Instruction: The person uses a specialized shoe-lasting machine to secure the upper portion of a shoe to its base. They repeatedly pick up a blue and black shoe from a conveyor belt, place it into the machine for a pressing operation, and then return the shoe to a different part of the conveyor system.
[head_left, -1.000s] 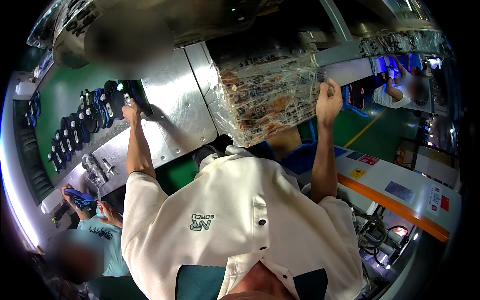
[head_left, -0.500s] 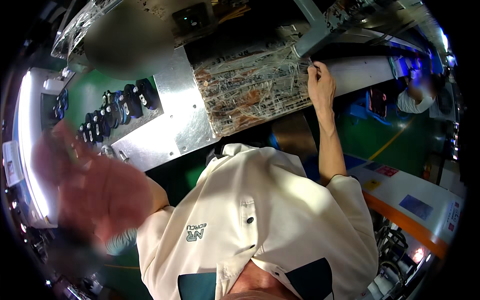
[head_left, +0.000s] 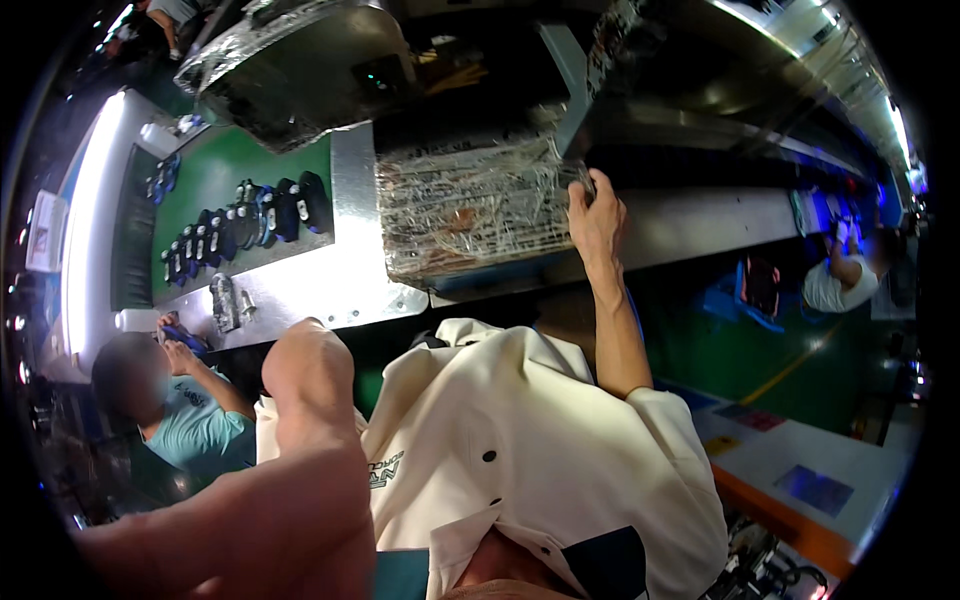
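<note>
My right hand (head_left: 598, 225) is at the right end of a block-like surface wrapped in clear film (head_left: 475, 215), beside the foot of a grey metal post (head_left: 568, 95). Its thumb and forefinger are curled close together around something small that I cannot make out. Bent up close to the camera, my left arm (head_left: 312, 400) fills the lower left. My left hand (head_left: 250, 525) is large and soft there, partly cut off by the lower edge, with its fingers not clear. Nothing can be made out in it.
Several dark shoes (head_left: 245, 220) stand in rows on a green belt (head_left: 300, 160) at left. A film-wrapped machine housing (head_left: 300, 75) rises at the back. A co-worker in a teal shirt (head_left: 195, 430) handles a shoe at left; another person (head_left: 845, 280) sits far right.
My left hand has come from the left toward the camera, uncovering the co-worker. The view has shifted; my right hand stays by the wrapped surface's right end.
</note>
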